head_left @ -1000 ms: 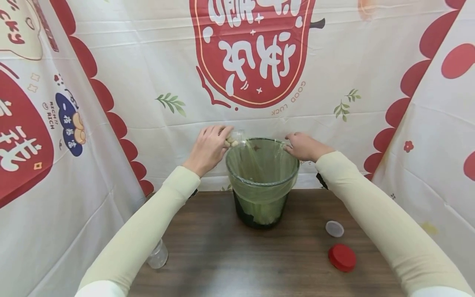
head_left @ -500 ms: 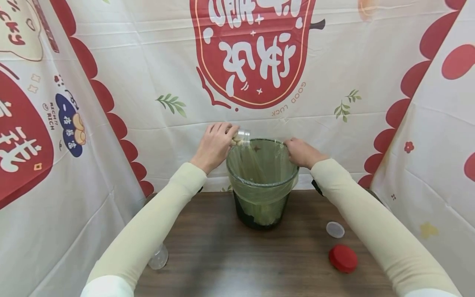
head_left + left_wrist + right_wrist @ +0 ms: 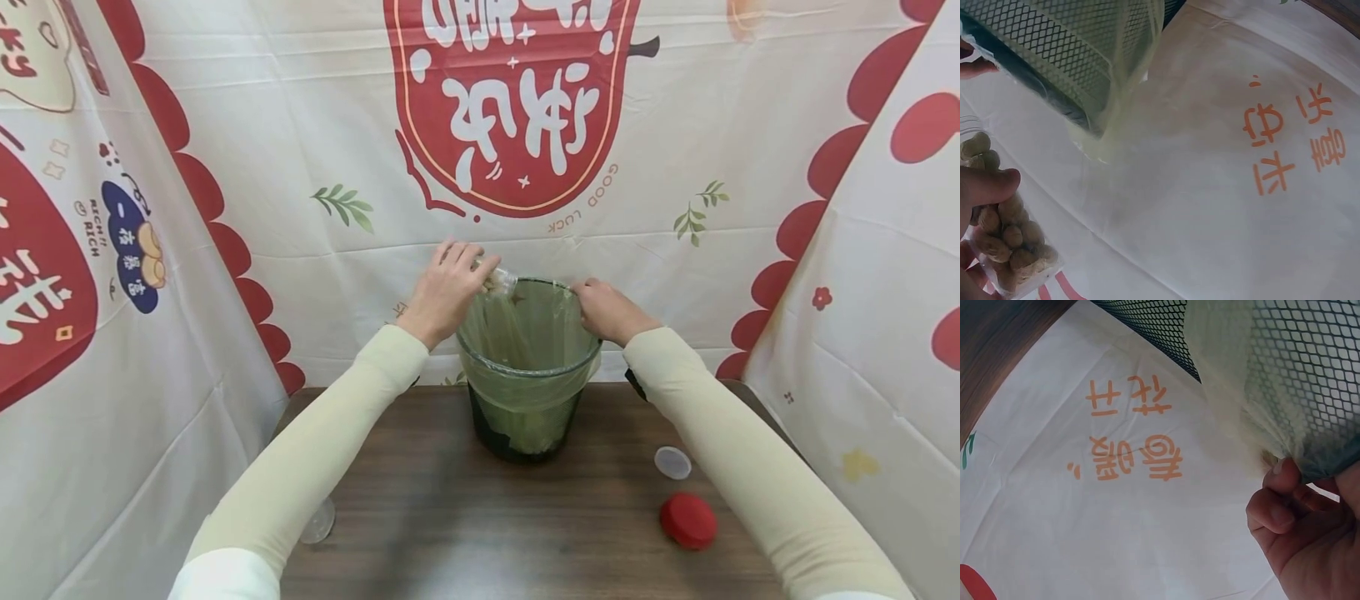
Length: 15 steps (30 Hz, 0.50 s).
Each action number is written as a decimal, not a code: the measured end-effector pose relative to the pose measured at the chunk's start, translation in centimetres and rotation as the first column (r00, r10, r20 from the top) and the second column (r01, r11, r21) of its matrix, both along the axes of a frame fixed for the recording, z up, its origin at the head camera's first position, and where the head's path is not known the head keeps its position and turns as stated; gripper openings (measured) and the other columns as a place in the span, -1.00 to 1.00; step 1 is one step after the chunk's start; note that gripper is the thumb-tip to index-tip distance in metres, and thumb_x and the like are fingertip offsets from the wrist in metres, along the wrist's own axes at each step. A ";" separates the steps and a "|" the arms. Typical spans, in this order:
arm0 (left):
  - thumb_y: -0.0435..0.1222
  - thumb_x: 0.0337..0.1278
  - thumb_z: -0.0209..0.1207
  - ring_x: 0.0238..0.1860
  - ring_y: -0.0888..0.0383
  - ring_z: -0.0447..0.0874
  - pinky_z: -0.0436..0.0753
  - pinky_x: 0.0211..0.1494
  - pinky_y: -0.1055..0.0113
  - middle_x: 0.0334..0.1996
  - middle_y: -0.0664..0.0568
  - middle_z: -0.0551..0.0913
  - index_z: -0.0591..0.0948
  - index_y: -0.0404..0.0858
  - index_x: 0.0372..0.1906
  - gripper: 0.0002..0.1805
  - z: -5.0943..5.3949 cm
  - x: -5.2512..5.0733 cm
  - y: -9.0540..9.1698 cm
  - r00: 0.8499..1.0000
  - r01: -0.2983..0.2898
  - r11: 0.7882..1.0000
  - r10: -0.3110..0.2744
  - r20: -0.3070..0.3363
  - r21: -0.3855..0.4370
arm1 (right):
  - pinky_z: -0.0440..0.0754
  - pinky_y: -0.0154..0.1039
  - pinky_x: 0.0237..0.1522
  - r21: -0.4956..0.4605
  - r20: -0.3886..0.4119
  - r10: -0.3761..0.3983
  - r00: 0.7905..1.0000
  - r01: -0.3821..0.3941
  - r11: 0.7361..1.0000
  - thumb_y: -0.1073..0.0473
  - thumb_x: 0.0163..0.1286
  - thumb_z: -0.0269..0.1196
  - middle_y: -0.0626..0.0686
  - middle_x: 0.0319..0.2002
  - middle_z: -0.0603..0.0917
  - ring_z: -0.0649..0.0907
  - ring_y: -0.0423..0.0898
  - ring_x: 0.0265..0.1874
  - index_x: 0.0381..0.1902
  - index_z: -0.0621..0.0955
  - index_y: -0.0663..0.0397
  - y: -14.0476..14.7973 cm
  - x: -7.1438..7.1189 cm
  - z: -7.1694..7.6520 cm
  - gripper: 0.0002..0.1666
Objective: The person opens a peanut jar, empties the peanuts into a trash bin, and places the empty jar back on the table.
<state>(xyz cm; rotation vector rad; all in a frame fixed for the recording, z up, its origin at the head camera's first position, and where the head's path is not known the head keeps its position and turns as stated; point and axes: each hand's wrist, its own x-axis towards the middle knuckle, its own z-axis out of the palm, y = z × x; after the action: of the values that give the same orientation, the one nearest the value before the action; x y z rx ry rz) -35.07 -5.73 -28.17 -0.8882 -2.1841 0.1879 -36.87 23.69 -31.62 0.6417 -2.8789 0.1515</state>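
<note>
My left hand (image 3: 447,292) grips a clear plastic jar (image 3: 504,280), tilted with its mouth toward the bin's left rim. In the left wrist view, tan lumpy nuts (image 3: 1013,236), like peanuts in the shell, fill much of it. A dark mesh waste bin (image 3: 504,437) stands upright at the back of the table, lined with a pale green plastic bag (image 3: 517,392) folded over its rim. At the far right of that rim, my right hand (image 3: 611,312) pinches the bag's edge between thumb and fingers, as the right wrist view shows the bag (image 3: 1225,381) gathered there.
A red lid (image 3: 688,521) and a translucent disc (image 3: 672,462) lie on the wooden table (image 3: 450,508), to the right. Another clear container (image 3: 320,523) is partly hidden beside my left forearm. A printed cloth (image 3: 285,200) hangs behind the bin and along both sides.
My left hand has moved right with the jar, tilting it further over the bin's rim. My right hand has come down onto the rim and taken hold of the bag.
</note>
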 end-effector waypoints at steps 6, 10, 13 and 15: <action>-0.44 0.37 0.37 0.37 -0.11 0.63 0.44 0.64 -0.04 0.27 -0.14 0.72 0.64 -0.13 0.37 -0.49 -0.1 -0.2 0.6 0.999 0.040 0.999 -0.040 -0.014 -0.030 | 0.72 0.23 0.20 0.022 0.009 -0.015 1.000 0.015 1.000 0.49 0.50 0.06 0.58 0.15 0.61 0.68 0.44 0.15 0.38 0.49 0.58 -0.1 0.3 0.1 -0.47; -0.41 0.35 0.41 0.38 -0.09 0.62 0.39 0.67 -0.04 0.26 -0.10 0.72 0.66 -0.10 0.35 -0.49 -0.2 -0.3 0.8 0.998 0.047 0.997 -0.049 -0.035 -0.068 | 0.74 0.22 0.17 0.026 -0.001 -0.006 1.000 0.006 1.000 0.49 0.48 0.07 0.59 0.14 0.61 0.69 0.44 0.13 0.37 0.49 0.59 -0.1 0.2 0.0 -0.47; -0.39 0.35 0.41 0.38 -0.06 0.62 0.37 0.69 -0.03 0.26 -0.08 0.73 0.68 -0.08 0.32 -0.52 -0.3 -0.3 1.0 0.997 0.047 0.994 -0.053 -0.057 -0.096 | 0.74 0.21 0.17 0.020 0.003 -0.005 1.000 0.005 1.000 0.49 0.49 0.06 0.59 0.16 0.60 0.68 0.45 0.14 0.38 0.48 0.59 0.0 0.2 -0.1 -0.47; -0.39 0.37 0.40 0.38 -0.05 0.62 0.36 0.69 -0.02 0.26 -0.07 0.73 0.70 -0.07 0.31 -0.54 -0.3 -0.3 1.2 0.996 0.042 0.992 -0.051 -0.071 -0.117 | 0.73 0.22 0.19 0.014 0.007 -0.005 1.000 0.005 1.000 0.49 0.50 0.04 0.59 0.17 0.60 0.67 0.45 0.16 0.38 0.48 0.58 0.0 0.2 -0.1 -0.47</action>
<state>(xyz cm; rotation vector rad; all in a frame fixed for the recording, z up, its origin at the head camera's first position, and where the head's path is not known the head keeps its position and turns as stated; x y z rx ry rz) -35.33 -4.57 -28.52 -0.9800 -2.0987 0.3221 -36.64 23.65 -31.73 0.6373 -2.8910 0.1329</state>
